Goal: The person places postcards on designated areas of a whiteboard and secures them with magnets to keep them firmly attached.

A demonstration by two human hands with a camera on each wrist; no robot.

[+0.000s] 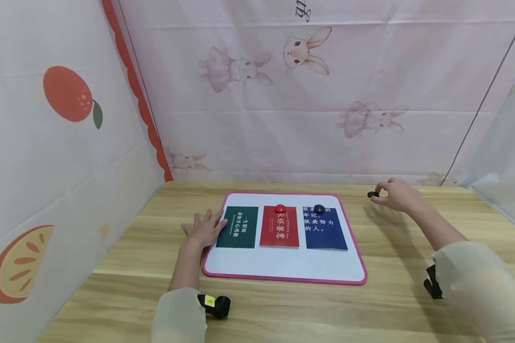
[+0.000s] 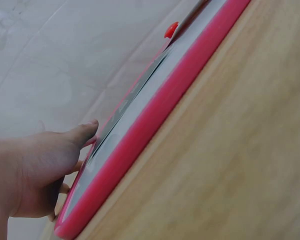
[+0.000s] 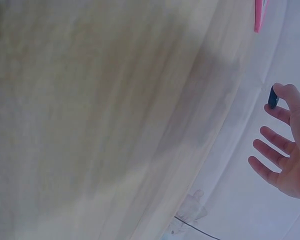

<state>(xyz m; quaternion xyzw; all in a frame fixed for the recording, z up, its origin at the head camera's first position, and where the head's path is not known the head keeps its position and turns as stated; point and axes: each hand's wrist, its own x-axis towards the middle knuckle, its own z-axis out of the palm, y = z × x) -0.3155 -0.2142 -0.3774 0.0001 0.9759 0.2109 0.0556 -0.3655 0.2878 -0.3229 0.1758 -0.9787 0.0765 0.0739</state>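
Observation:
Between thumb and index finger, my right hand (image 1: 400,195) pinches a small round black magnet (image 1: 372,194) above the table, right of the whiteboard. In the right wrist view the other fingers of that hand (image 3: 292,147) are spread apart. My left hand (image 1: 202,230) rests at the left edge of the pink-framed whiteboard (image 1: 279,264), its thumb reaching the green card (image 1: 243,233) and its fingers spread outward. A red card (image 1: 279,233) lies mid-board with a red magnet (image 1: 280,208) at its top. On the blue card (image 1: 326,238) at right sits another black magnet (image 1: 319,208).
The whiteboard lies flat on a wood-grain table (image 1: 292,314). A pink curtain with rabbit prints (image 1: 257,143) hangs behind the table, and a white sheet with fruit prints (image 1: 124,190) stands at the left. Each sleeve carries a black wrist camera (image 1: 221,307).

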